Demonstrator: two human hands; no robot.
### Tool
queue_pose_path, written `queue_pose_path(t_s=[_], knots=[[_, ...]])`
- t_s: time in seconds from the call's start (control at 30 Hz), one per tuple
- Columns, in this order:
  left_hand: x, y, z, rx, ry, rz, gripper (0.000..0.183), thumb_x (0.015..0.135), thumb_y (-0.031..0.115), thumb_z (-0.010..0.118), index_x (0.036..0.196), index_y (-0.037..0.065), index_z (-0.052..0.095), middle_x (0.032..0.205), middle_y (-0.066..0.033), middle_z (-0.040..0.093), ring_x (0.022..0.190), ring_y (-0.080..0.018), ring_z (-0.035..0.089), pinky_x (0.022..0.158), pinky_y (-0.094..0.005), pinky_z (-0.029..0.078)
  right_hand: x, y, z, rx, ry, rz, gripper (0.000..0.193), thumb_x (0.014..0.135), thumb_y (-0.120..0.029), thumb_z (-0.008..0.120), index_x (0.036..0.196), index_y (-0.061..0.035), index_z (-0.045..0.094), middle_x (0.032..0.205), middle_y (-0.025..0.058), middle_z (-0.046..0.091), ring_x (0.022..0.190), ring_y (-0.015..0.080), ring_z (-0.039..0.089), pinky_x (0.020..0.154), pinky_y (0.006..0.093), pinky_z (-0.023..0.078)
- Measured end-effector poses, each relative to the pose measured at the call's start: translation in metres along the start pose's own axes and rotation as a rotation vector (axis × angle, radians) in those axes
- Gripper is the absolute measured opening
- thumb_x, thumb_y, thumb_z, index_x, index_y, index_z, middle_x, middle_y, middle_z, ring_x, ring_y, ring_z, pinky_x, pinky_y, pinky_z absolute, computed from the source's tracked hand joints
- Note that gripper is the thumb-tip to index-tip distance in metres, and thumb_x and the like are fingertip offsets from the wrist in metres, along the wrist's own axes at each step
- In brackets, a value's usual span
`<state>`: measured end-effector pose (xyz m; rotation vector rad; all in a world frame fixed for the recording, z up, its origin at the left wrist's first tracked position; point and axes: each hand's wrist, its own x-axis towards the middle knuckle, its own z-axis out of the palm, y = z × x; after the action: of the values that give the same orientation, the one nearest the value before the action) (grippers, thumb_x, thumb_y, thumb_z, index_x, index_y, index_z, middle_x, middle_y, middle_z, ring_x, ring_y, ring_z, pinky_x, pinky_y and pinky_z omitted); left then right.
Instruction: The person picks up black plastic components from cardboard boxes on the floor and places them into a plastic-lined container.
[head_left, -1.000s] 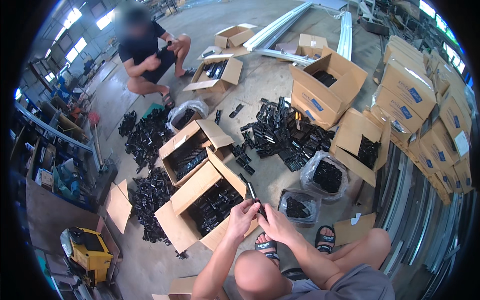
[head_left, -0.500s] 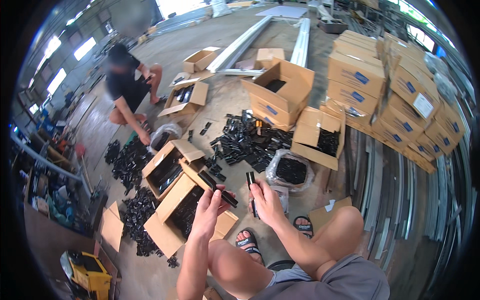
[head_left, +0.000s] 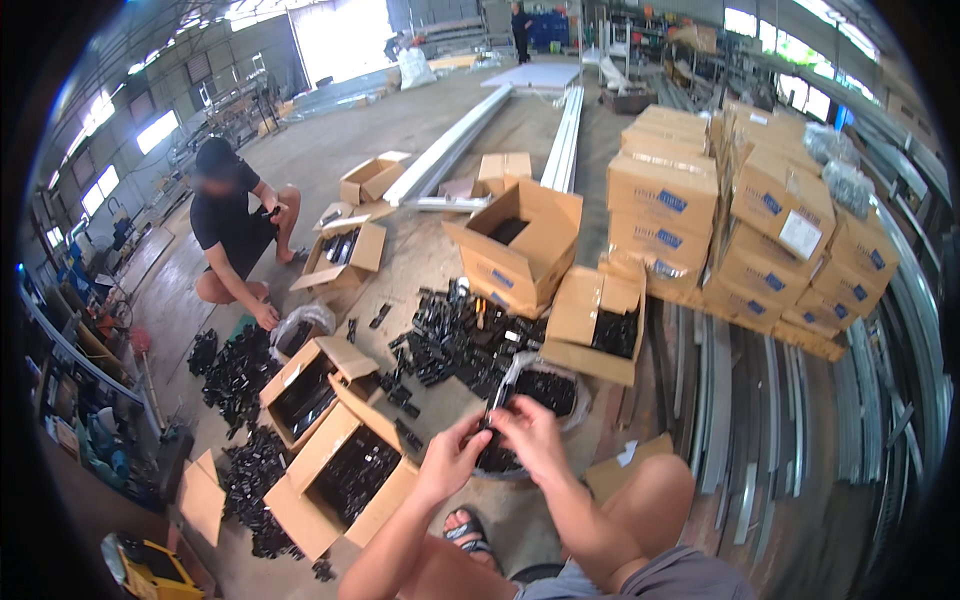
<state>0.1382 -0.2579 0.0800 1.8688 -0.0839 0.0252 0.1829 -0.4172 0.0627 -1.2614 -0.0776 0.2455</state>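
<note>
My left hand (head_left: pixel 452 458) and my right hand (head_left: pixel 532 436) meet in front of me, the fingers of both closed on a slim, glossy black piece (head_left: pixel 498 396) that points away from me. Its lower end is hidden by my fingers. Just beyond and under my hands is a clear plastic bag (head_left: pixel 580 400) filled with small black parts (head_left: pixel 547 388). Left of my left hand stands an open cardboard box (head_left: pixel 292 508) holding many similar black parts (head_left: pixel 358 478). Past my hands lies a loose heap of black pieces (head_left: pixel 440 335) on the floor.
At the left, a co-worker (head_left: pixel 232 225) squats by another heap of black parts (head_left: pixel 235 375). More open boxes (head_left: pixel 520 250) stand ahead. Stacked closed cartons (head_left: pixel 665 190) sit on a pallet at the right, near long metal profiles (head_left: pixel 750 400). A yellow case (head_left: pixel 160 570) is at lower left.
My hands have come together from holding separate black pieces apart; both now grip around one spot. The view has tilted up and shifted right, showing more of the hall's far end.
</note>
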Motion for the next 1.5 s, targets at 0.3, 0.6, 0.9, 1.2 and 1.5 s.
queue_pose_path(t_s=[0.3, 0.6, 0.9, 1.2, 1.5], knots=[[-0.006, -0.022, -0.006, 0.062, -0.159, -0.142, 0.075, 0.082, 0.016, 0.079, 0.149, 0.01, 0.045, 0.111, -0.0171, 0.072, 0.099, -0.0236, 0.071, 0.087, -0.0368, 0.055, 0.009, 0.015, -0.006, 0.026, -0.067, 0.185, 0.025, 0.093, -0.02, 0.073, 0.109, -0.0022, 0.069, 0.096, 0.0033, 0.067, 0.086, 0.0109, 0.065, 0.07, 0.0273, 0.057], [-0.01, -0.007, -0.017, 0.079, -0.17, -0.248, 0.071, 0.08, 0.003, 0.077, 0.145, 0.003, 0.048, 0.112, -0.0126, 0.071, 0.098, -0.0133, 0.066, 0.086, -0.0311, 0.055, 0.013, 0.018, -0.003, -0.191, -0.115, 0.095, 0.025, 0.091, -0.022, 0.073, 0.101, 0.0014, 0.072, 0.089, 0.0032, 0.071, 0.08, 0.0068, 0.06, 0.069, 0.0244, 0.048], [-0.018, 0.008, -0.011, -0.043, -0.186, -0.19, 0.095, 0.081, -0.009, 0.075, 0.156, 0.016, 0.022, 0.106, -0.0127, 0.063, 0.094, -0.0176, 0.066, 0.08, -0.0312, 0.057, 0.007, 0.005, -0.005, -0.039, -0.165, 0.215, 0.028, 0.088, -0.019, 0.077, 0.106, 0.002, 0.07, 0.093, 0.0061, 0.071, 0.081, 0.0087, 0.063, 0.074, 0.0247, 0.05], [-0.018, 0.012, -0.023, -0.002, -0.234, -0.189, 0.103, 0.08, -0.013, 0.072, 0.159, 0.023, 0.016, 0.111, -0.0162, 0.063, 0.095, -0.0217, 0.069, 0.081, -0.0344, 0.058, 0.004, 0.016, 0.001, -0.005, -0.177, 0.165, 0.027, 0.088, -0.017, 0.078, 0.106, 0.0016, 0.07, 0.095, 0.0052, 0.07, 0.086, 0.01, 0.064, 0.079, 0.0268, 0.05], [-0.018, 0.008, -0.03, -0.064, -0.239, -0.248, 0.104, 0.079, -0.009, 0.076, 0.159, 0.023, 0.018, 0.106, -0.015, 0.064, 0.093, -0.0203, 0.069, 0.079, -0.034, 0.057, 0.01, 0.022, 0.003, 0.076, -0.199, 0.28, 0.028, 0.087, -0.017, 0.078, 0.106, 0.0019, 0.069, 0.098, 0.0058, 0.071, 0.086, 0.0109, 0.064, 0.081, 0.0265, 0.049]])
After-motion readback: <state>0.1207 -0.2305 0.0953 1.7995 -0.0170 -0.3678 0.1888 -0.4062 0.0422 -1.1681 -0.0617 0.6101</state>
